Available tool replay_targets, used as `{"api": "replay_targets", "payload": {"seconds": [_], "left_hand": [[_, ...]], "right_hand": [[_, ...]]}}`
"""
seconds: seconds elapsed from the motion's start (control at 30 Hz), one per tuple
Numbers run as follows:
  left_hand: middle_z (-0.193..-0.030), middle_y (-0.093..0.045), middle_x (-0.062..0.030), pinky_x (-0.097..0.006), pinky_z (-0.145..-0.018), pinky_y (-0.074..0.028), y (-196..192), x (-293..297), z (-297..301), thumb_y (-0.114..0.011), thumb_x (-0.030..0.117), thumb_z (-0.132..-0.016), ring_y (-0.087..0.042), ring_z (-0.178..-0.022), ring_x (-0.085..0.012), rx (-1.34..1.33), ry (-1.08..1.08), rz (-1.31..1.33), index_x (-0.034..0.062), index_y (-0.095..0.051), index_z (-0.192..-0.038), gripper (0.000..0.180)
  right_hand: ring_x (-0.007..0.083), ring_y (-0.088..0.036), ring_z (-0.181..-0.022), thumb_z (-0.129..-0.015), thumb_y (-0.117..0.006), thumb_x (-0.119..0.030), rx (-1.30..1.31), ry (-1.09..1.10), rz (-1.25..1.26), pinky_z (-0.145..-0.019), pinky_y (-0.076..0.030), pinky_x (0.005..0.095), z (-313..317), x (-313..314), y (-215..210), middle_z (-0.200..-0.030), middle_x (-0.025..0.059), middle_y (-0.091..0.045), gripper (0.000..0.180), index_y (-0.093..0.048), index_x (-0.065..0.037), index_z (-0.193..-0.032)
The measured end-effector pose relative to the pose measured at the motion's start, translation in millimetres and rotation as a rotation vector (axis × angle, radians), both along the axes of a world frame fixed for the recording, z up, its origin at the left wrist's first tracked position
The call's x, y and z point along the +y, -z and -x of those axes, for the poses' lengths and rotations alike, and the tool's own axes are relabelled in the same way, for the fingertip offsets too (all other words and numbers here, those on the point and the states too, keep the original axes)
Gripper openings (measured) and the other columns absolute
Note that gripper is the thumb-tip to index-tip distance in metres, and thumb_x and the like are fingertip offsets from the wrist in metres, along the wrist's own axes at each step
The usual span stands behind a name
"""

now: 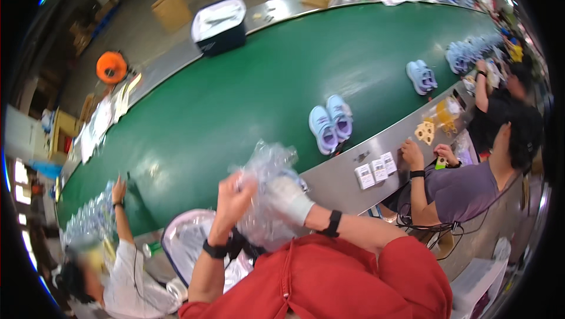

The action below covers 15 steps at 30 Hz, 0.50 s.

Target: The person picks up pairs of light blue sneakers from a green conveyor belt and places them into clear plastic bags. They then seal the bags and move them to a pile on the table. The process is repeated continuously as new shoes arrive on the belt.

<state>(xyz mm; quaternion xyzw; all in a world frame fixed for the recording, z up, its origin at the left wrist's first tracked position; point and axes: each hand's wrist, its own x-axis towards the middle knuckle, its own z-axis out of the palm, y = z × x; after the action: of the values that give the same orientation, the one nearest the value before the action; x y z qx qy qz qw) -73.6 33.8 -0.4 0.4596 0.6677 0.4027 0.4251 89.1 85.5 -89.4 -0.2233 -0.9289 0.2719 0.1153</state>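
Close in front of my body is a crumpled clear plastic bag (pixel 265 169). My left hand (pixel 236 198) is bare and closed, pinching the bag's edge. Wearing a white glove, my right hand (pixel 289 200) is against the bag's right side, its fingers hidden by film and blur. A bit of something light blue (pixel 301 180) shows beside the glove; its kind is unclear. On the green belt ahead to the right stands a pair of light-blue sneakers (pixel 331 125) with lilac insides.
More blue sneakers (pixel 421 77) stand farther along the green conveyor belt (pixel 235 89). Small white boxes (pixel 376 170) lie on the metal ledge. A lined bin (pixel 182 239) is beside my left arm. Co-workers sit on both sides; bagged items (pixel 91 219) line the belt's left end.
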Motion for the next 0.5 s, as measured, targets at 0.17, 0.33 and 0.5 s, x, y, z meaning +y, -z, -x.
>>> {"api": "replay_targets", "payload": {"seconds": [0.17,0.33,0.5], "left_hand": [[-0.07,-0.062,-0.0166,-0.036,-0.055,-0.048,-4.0,-6.8,-63.9,-0.067,0.017,-0.077,-0.062,-0.062,-0.0327,0.075,0.485,-0.142,0.0073,-0.061,-0.089,0.016],[-0.066,-0.061,-0.0117,-0.031,-0.053,-0.045,-9.4,6.4,-30.6,-0.066,0.013,-0.078,-0.058,-0.057,-0.0198,0.216,0.324,-0.15,0.0031,-0.062,-0.089,0.016],[-0.065,-0.054,0.0019,-0.025,-0.05,-0.038,3.3,-3.0,0.2,-0.061,0.014,-0.082,-0.047,-0.06,-0.0063,0.094,-0.234,-0.193,0.0025,-0.06,-0.081,0.012]], "right_hand": [[0.0257,-0.056,-0.093,-0.087,-0.053,-0.021,0.011,-0.022,0.435,-0.081,-0.045,0.0401,29.8,-1.5,37.3,-0.097,0.0116,-0.061,0.018,-0.064,-0.007,-0.091],[0.0262,-0.056,-0.096,-0.086,-0.053,-0.022,0.045,-0.059,0.446,-0.082,-0.045,0.0409,63.9,14.2,53.8,-0.1,0.0133,-0.06,0.02,-0.063,-0.007,-0.094],[0.0266,-0.056,-0.098,-0.085,-0.053,-0.023,0.313,0.013,0.346,-0.083,-0.045,0.0416,139.5,46.2,65.7,-0.102,0.0149,-0.059,0.022,-0.062,-0.007,-0.096]]}}
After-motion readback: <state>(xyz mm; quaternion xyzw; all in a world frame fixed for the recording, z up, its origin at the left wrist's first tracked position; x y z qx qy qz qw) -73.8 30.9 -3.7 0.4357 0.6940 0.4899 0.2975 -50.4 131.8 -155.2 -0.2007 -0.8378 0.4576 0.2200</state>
